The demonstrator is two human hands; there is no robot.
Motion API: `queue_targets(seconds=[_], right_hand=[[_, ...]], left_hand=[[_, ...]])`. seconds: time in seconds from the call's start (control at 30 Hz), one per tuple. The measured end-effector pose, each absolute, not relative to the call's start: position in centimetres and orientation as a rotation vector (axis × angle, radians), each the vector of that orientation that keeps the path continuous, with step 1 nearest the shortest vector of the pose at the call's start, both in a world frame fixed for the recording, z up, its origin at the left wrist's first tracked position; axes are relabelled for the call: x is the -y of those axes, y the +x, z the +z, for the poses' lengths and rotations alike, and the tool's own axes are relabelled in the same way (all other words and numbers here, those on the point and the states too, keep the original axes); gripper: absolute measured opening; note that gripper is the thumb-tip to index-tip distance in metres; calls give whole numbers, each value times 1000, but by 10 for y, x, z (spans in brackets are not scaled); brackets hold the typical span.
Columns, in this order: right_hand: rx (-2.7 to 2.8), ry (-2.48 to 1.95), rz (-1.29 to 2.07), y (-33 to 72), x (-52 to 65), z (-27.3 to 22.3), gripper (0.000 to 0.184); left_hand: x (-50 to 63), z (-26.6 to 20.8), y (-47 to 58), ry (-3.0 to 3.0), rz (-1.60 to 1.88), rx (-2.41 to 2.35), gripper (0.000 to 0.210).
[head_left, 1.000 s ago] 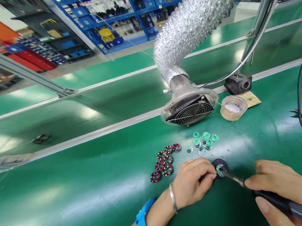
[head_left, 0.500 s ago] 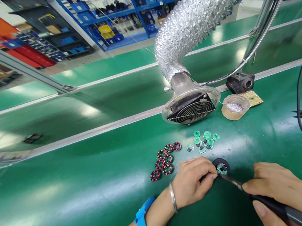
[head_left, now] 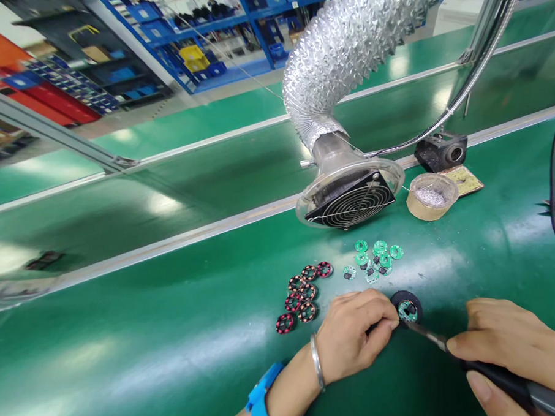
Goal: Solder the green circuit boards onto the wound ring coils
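Note:
My right hand (head_left: 518, 351) is closed round the dark handle of a soldering iron (head_left: 491, 373). Its metal tip points up and left, to the lower edge of a small round green circuit board (head_left: 407, 311). That board sits inside a black ring (head_left: 416, 300) lying on the green bench. At the ring's left edge, the thumb and forefinger of my left hand (head_left: 359, 330) are pinched together beside the iron's tip; what they hold is hidden. Left of my left hand lie several copper-wound coils (head_left: 307, 292), some with red parts. Several loose green circuit boards (head_left: 380, 260) lie beyond my fingers.
A fume extractor hood (head_left: 350, 198) on a silver flexible duct (head_left: 344, 58) hangs over the bench's back. To its right stand a round tub (head_left: 427, 210) of silvery bits, a yellowish pad (head_left: 464, 181) and a black holder (head_left: 443, 153). A cable (head_left: 552, 184) hangs at far right.
A dark object on the green surface beyond the bench's back rail has moved left. My hands, the iron and the ring look almost unmoved.

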State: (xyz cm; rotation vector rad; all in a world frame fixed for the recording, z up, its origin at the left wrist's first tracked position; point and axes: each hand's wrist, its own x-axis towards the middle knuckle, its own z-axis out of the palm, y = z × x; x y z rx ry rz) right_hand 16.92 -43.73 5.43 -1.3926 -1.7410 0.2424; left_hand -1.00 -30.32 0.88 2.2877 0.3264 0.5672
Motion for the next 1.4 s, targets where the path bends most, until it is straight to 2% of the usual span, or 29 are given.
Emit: queue_targets(seconds=[0.17,0.4,0.53,0.7,0.87,1.07,1.2,1.4], right_hand=[[1726,-1435,229,178,439,56,21],[1738,-1284,300,179,412,42,36],[1896,-1232,384,178,397,26,31],[1996,-1224,379,181,393,17,34],[1930,-1180,364,181,392,12,33],[1938,-1093,236,181,393,9,32],[2041,-1000,144,182,394,11,35],[2085,-987,118,183,395,12,35]], left_hand=[[303,8,-10,2289,562,-325,13],[303,8,-10,2300,561,-300,12],[303,6,-12,2364,578,-307,12],[308,3,-13,2456,602,-317,12],[315,8,-8,2189,658,-449,5],[322,17,2,1788,353,-825,12],[325,16,3,1462,197,-889,11],[328,17,0,1367,171,-935,7]])
